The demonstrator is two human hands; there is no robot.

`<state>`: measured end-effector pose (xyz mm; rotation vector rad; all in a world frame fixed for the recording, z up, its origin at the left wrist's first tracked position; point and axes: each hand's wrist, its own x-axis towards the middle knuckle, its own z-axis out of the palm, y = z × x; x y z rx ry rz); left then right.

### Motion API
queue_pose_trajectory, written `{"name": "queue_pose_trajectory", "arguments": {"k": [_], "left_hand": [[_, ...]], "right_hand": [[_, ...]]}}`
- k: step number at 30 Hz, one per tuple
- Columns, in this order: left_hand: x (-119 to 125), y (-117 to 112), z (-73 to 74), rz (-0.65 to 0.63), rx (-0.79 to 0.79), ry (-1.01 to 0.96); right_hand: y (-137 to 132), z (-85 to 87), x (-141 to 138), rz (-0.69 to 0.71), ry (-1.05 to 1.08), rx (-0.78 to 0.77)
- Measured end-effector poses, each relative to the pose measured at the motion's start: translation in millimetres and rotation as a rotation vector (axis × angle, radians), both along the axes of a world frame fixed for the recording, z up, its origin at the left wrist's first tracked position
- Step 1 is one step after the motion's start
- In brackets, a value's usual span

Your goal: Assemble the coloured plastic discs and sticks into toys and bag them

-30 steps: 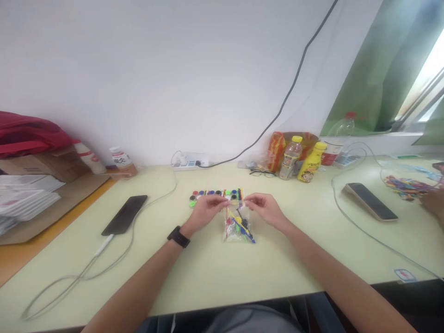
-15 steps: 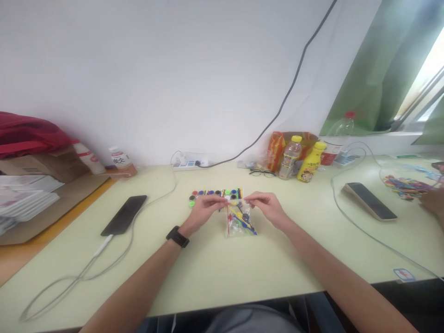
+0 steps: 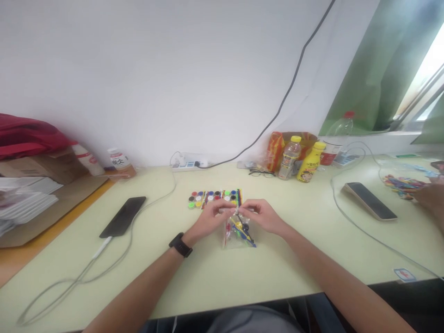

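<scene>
A clear plastic bag [image 3: 237, 238] hangs upright from my fingers just above or on the table; I cannot tell whether its bottom touches. Inside it are small coloured pieces in yellow, blue, black and red. My left hand [image 3: 211, 216] pinches the bag's top edge from the left. Close beside it, almost fingertip to fingertip, my right hand [image 3: 262, 215] pinches the same edge. Behind my hands lie several rows of round coloured caps [image 3: 210, 196], with thin coloured sticks between the groups; my fingers hide part of them.
A phone [image 3: 123, 216] on a white cable lies to the left. At the back stand eyeglasses [image 3: 262, 173], a clear bottle [image 3: 290, 157] and a yellow bottle [image 3: 311, 162]. On the right are a phone on a stand [image 3: 371, 201], a colourful pile [image 3: 402, 185] and another person's hand [image 3: 432, 196].
My hands have come closer together along the bag's top edge and moved slightly nearer to me. The bag has come nearer with them, uncovering more of the caps.
</scene>
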<state>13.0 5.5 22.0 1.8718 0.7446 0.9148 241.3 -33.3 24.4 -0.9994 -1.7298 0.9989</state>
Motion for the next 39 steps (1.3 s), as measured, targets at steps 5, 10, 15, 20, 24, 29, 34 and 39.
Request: {"name": "queue_pose_trajectory", "arguments": {"k": [5, 10, 15, 20, 24, 29, 34, 39], "left_hand": [[1, -1, 0.4, 0.0, 0.084, 0.032], [0, 0, 1.6, 0.017, 0.062, 0.02], [-3, 3, 2.2, 0.018, 0.011, 0.027], [-6, 5, 5.7, 0.05, 0.025, 0.076], [-6, 3, 11.3, 0.035, -0.008, 0.08], [-4, -3, 13.2, -0.147, -0.134, 0.117], [3, -13, -1.3, -0.15, -0.226, 0.113], [9, -18, -12.2, -0.231, -0.264, 0.146]], "right_hand": [[-3, 1.6, -1, -0.025, -0.092, 0.06], [-2, 2.7, 3, -0.029, -0.106, 0.058], [4, 8.0, 15, 0.016, -0.142, 0.036], [5, 13.3, 25, 0.06, -0.155, -0.007], [1, 19.2, 33, 0.084, -0.163, -0.061], [-2, 31.2, 48, 0.197, -0.203, -0.149], [-3, 37.4, 71, 0.243, -0.287, -0.186], [6, 24.7, 126, -0.225, -0.487, 0.0]]}}
